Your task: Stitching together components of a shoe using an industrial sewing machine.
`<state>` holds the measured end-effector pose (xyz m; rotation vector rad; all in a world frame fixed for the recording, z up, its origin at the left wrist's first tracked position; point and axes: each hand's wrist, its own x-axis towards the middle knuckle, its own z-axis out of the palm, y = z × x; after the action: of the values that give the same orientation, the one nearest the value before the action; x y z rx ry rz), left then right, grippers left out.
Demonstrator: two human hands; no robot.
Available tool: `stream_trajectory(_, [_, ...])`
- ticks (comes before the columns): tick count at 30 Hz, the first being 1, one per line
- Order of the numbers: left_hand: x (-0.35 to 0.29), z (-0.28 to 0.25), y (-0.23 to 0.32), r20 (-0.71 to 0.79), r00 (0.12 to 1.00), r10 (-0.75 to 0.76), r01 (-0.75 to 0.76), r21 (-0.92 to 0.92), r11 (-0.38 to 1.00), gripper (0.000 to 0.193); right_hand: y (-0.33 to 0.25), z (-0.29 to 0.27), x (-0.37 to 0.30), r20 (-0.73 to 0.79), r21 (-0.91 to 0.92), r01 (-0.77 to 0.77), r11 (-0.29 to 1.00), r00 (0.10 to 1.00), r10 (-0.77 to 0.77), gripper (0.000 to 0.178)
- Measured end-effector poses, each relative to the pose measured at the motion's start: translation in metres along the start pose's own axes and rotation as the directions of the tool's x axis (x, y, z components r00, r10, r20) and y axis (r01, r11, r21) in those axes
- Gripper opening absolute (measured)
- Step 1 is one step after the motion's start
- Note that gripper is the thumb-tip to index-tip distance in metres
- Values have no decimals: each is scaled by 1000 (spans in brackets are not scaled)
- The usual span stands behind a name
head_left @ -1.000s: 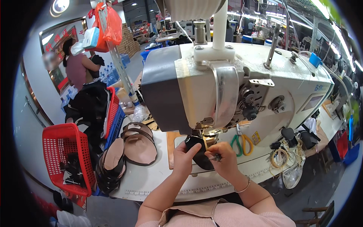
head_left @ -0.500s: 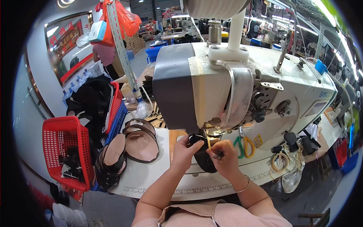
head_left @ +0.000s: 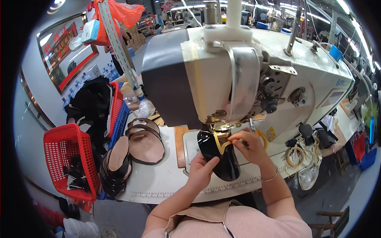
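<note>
A glossy black shoe-upper piece (head_left: 228, 168) lies under the sewing machine head (head_left: 216, 77), its far end by the needle area. Along its curved edge runs a yellow strip (head_left: 222, 148). My left hand (head_left: 200, 171) grips the piece's left edge, thumb on top. On the right, my right hand (head_left: 248, 144) is closed, its fingertips pinching the strip beside the presser foot. Something small and dark shows within the right hand's fingers; I cannot make out what. Scissors (head_left: 262, 139) with a yellow handle lie behind that hand, partly hidden.
Stacked black pieces with pinkish linings (head_left: 146, 146) rest left on the table. Beyond them stands a red basket (head_left: 85, 158) holding black scraps. A ruler strip (head_left: 158, 194) follows the table's front edge. Coils of cord (head_left: 295, 156) lie at the right.
The black piece has turned and come into fuller view, showing its yellow edge. My left hand has moved down toward me; my right hand has shifted right and away from me.
</note>
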<state>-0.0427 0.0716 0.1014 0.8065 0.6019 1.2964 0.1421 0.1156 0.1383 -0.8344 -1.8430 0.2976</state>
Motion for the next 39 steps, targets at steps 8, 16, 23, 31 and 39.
stream_trajectory(8, [10,-16,-2,24,995,95,-98,161,982,24,19,-3,18,596,244,-514,822,748,291,15])
stream_trajectory(16, [-5,0,1,-152,974,168,-143,165,976,14,3,-10,-2,447,297,-488,821,830,332,12])
stream_trajectory(23, [-5,-3,0,-144,963,228,-185,259,948,15,16,-5,-8,457,374,-530,761,820,346,11])
stream_trajectory(31, [21,-5,18,-167,975,147,-118,172,978,16,11,-3,9,383,348,-532,772,832,401,11])
stream_trajectory(39, [36,-9,25,-135,978,161,-143,134,981,16,12,9,13,234,477,-536,697,841,487,23])
